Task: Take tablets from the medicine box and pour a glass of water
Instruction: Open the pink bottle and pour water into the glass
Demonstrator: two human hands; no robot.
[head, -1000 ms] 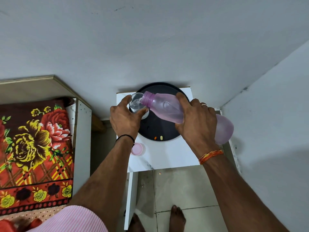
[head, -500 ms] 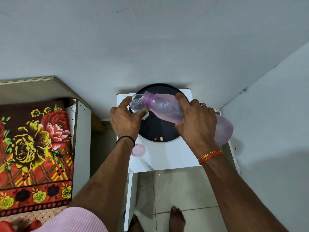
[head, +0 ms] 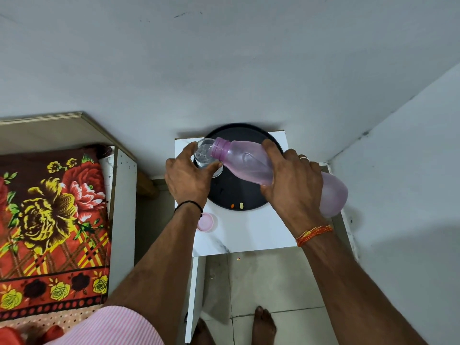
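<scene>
While right hand (head: pixel 291 185) tilts pink bottle (head: pixel 246 163), grip wrapped round it; left hand (head: pixel 188 178) clasps glass (head: pixel 205 156)

Right hand (head: pixel 291 185) tips pink bottle (head: pixel 249 163) into glass (head: pixel 205 155) gripped by left hand (head: pixel 189 178).

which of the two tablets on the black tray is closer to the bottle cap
The orange tablet. It lies on the left of the pair, toward the pink bottle cap on the white table; the pale yellow tablet lies just right of it, farther from the cap.
</scene>
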